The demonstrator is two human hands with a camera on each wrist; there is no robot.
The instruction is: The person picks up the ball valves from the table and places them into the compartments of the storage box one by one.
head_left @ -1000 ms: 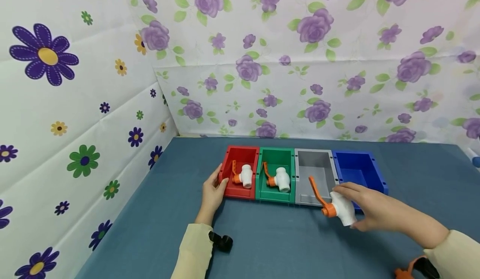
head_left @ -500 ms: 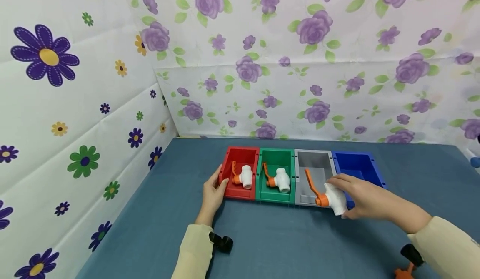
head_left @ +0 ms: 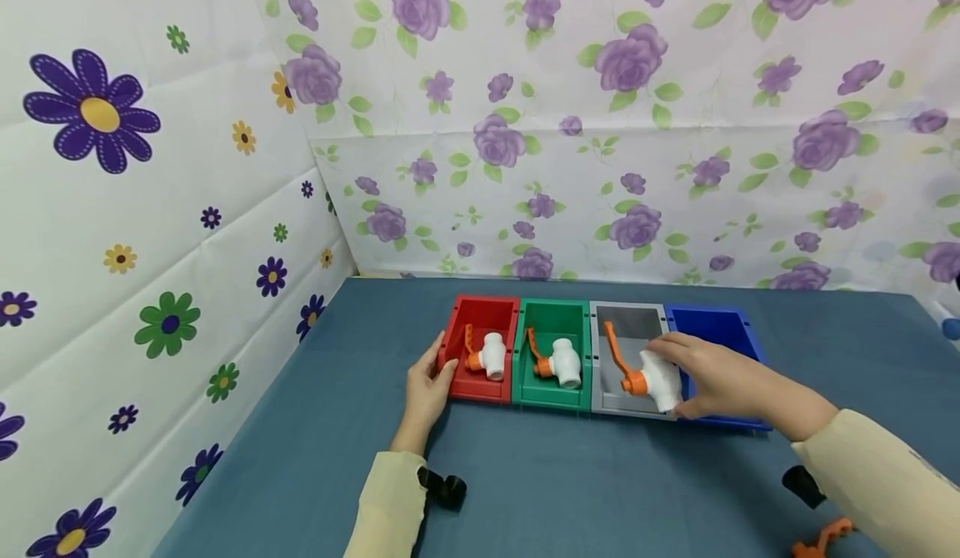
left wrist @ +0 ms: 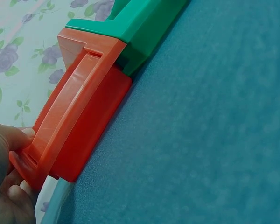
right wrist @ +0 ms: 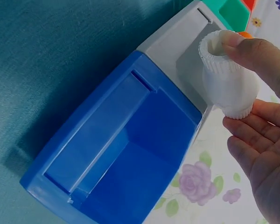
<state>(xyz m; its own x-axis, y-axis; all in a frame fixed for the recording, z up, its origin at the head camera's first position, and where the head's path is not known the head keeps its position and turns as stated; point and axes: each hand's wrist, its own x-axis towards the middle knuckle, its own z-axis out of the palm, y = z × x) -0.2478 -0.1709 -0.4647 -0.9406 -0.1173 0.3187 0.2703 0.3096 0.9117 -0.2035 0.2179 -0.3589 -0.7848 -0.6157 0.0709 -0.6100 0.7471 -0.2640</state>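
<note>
My right hand pinches a white ball valve with an orange lever by its two ends, above the front of the grey bin. In the right wrist view the thumb lies on one ribbed end of the valve and fingers touch the other. My left hand grips the left side of the red bin, its thumb over the rim in the left wrist view. One white-and-orange valve lies in the red bin, another valve in the green bin.
A blue bin joins the row at the right end, with nothing seen inside. An orange handled piece lies at the lower right, partly cut off. Flowered cloth hangs behind and to the left of the blue-grey table.
The right hand has carried the valve leftward and away from me, from in front of the bins to over the grey bin. The left hand has stayed on the red bin.
</note>
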